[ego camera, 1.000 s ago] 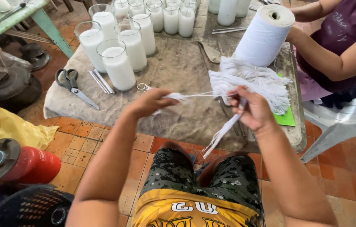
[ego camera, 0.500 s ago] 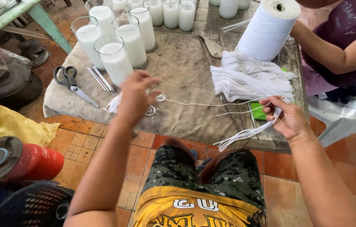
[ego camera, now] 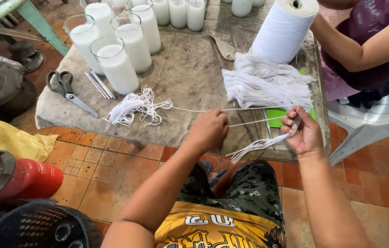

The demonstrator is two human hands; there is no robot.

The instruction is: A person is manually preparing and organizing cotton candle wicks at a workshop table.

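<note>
Head view, white string [ego camera: 254, 122] stretched between left hand [ego camera: 209, 131], right hand [ego camera: 302, 133]

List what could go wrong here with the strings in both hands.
1. The left hand pulls a single string from the bundle in the right hand; neighbouring strands might drag out and tangle.
2. The loose pile lies near the table edge and could slide off.
3. A wide pull may knock the glass candles.
</note>
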